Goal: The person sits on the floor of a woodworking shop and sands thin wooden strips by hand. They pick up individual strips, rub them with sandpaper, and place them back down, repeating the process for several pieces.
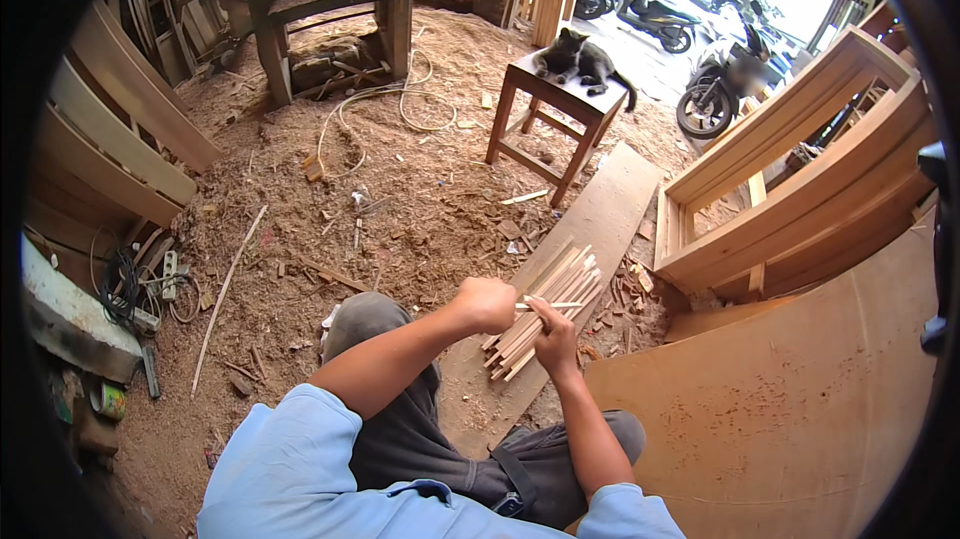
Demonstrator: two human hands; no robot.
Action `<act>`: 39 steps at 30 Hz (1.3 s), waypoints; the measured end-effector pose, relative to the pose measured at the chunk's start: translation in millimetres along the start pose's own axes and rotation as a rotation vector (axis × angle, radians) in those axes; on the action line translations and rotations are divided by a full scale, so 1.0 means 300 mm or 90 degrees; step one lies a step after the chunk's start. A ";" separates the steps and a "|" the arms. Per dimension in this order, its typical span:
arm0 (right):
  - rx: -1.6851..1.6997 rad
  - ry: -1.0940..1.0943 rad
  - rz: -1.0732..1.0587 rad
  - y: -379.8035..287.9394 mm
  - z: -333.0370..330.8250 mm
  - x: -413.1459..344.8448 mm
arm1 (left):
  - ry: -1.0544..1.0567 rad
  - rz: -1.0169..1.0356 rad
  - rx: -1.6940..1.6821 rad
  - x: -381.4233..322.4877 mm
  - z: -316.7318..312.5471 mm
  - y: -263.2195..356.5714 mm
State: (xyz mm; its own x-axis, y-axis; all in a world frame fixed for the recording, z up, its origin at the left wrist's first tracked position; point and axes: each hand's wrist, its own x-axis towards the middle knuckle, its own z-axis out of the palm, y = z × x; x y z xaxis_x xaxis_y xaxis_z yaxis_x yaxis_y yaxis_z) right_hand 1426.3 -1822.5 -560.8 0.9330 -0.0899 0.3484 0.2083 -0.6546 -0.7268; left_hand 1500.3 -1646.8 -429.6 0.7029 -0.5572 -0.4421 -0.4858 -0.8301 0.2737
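Observation:
A thin, pale wooden strip point(566, 305) runs level between my two hands. My left hand point(486, 305) is a closed fist at the strip's left end, and the fingers' inner side is hidden. Thumb and fingers of my right hand point(555, 335) pinch the strip, whose free end sticks out to the right. Just beneath lies a bundle of similar wooden strips point(566, 276), roughly lined up, on a long flat board point(619, 179) on the ground. My bent knees flank the board's near end.
A cat point(577, 59) lies on a wooden stool point(577, 115) beyond the bundle. Wooden frames point(795, 164) and a large plywood sheet point(757, 404) stand at right. Wood shavings point(277, 239) and a pale cable point(405, 93) cover the floor. Planks point(112, 156) lean at left; motorbikes point(709, 96) stand outside.

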 end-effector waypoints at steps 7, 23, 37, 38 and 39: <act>-0.032 -0.021 0.101 0.018 0.021 -0.013 | -0.017 0.011 0.037 0.005 -0.005 -0.014; 0.078 -0.031 0.088 0.013 -0.011 -0.019 | -0.050 -0.034 0.043 -0.018 -0.047 -0.008; 0.151 -0.125 0.119 0.137 0.088 0.063 | -0.086 -0.042 0.042 0.141 -0.016 -0.045; 0.185 -0.126 0.116 0.146 0.098 0.068 | -0.096 -0.048 0.045 0.157 -0.011 -0.045; 0.215 -0.125 0.097 0.154 0.106 0.074 | -0.105 -0.055 0.050 0.174 -0.009 -0.046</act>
State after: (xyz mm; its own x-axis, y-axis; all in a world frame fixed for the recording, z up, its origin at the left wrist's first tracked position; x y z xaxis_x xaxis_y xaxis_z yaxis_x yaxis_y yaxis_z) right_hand 1466.0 -1830.7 -605.5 0.9921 -0.0001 0.1255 0.1171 -0.3587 -0.9261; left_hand 1545.1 -1664.4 -454.2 0.6522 -0.4679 -0.5964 -0.4716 -0.8664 0.1640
